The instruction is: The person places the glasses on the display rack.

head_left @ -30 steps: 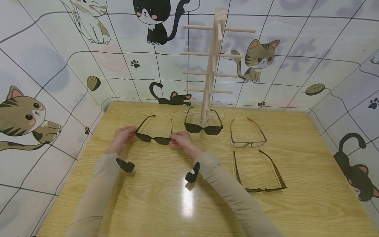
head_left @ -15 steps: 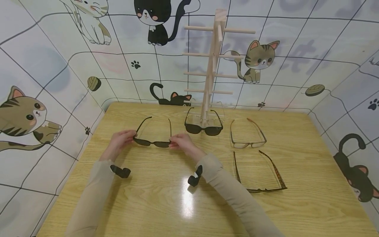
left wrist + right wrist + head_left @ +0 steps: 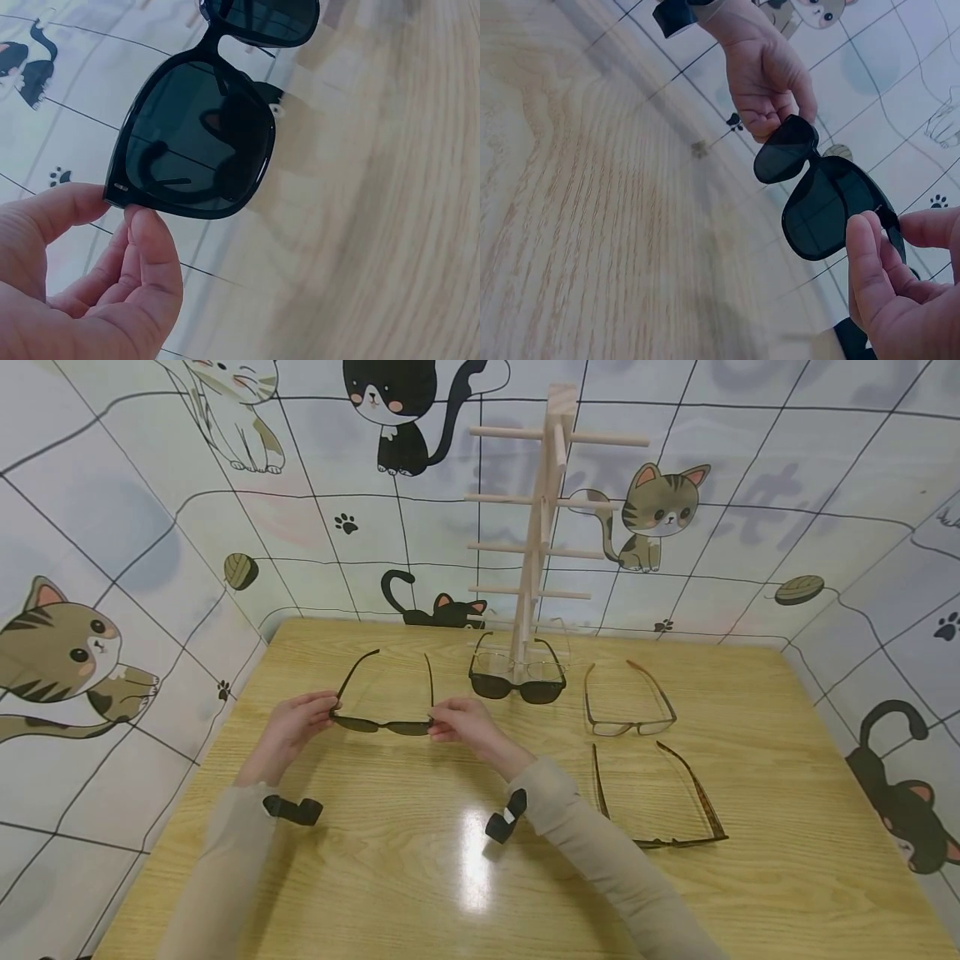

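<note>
A pair of black sunglasses (image 3: 408, 727) with dark lenses is held between both hands at the left of the table, its temples spread and pointing toward the back wall. My left hand (image 3: 291, 727) pinches the left outer corner of the frame between thumb and fingers; the left wrist view shows that grip beside a dark lens (image 3: 199, 142). At the other corner, my right hand (image 3: 472, 727) pinches the frame near the hinge. In the right wrist view both lenses (image 3: 821, 210) show from the front, with the fingers of the right hand partly over one of them.
A wooden display rack (image 3: 531, 543) with pegs stands at the back. Black sunglasses (image 3: 540, 692) and thin-framed glasses (image 3: 491, 658) are at its foot. Brown-templed glasses (image 3: 656, 725) and tortoiseshell glasses (image 3: 705, 797) lie open on the right of the wooden table (image 3: 390, 860).
The sunglasses have shifted slightly left and toward me, and their front has tilted so that the lenses look narrower from above. The left hand has drawn left and nearer; both hands keep their grip.
</note>
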{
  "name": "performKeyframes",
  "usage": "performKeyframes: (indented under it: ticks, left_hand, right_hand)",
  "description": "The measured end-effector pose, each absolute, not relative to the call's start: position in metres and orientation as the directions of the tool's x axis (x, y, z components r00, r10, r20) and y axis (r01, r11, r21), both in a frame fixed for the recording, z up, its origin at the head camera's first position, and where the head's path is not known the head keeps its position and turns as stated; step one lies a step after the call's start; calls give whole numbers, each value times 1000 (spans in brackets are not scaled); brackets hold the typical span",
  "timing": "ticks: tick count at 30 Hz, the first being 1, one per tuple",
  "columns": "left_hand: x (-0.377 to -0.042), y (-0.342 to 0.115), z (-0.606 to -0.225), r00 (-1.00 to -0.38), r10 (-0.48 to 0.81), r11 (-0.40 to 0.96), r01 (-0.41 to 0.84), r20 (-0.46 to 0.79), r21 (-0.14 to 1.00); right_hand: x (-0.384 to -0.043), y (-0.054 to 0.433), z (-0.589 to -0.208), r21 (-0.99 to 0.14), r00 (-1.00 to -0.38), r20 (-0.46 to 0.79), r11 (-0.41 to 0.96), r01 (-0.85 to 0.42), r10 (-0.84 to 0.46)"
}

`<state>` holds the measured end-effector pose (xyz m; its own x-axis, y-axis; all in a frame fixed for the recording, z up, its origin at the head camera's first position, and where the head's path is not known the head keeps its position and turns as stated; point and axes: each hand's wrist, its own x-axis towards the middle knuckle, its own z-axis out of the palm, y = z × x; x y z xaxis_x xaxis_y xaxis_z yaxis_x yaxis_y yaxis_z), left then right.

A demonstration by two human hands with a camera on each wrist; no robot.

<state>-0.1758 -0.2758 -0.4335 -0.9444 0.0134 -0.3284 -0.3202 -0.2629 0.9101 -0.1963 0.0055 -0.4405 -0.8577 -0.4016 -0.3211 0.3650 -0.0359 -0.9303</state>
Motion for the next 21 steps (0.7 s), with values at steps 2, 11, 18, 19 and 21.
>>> performKeyframes:
  ticks: [2,11,18,19,21]
  left_hand:
    - [-173,-275,-430,-949,22,-288,-307,-315,907]
    - [-162,-268,-410,-960,66,-325,-279,-273,904]
    - [-157,-263,-396,-967,88,-324,-256,-240,911]
    - [-156,-262,-394,-968,90,-320,-249,-232,914]
    - [-155,-260,-389,-972,94,-310,-236,-217,921]
  right_hand:
    - [-193,7,-436,-936,-859,-297,-51,348,-416]
    - [-179,16,-417,-942,-872,-246,-109,318,-423]
    - [-171,24,-402,-951,-885,-214,-121,286,-413]
    - [-170,26,-400,-953,-887,-207,-121,279,-414]
    - [-167,28,-397,-957,-890,-191,-124,263,-414]
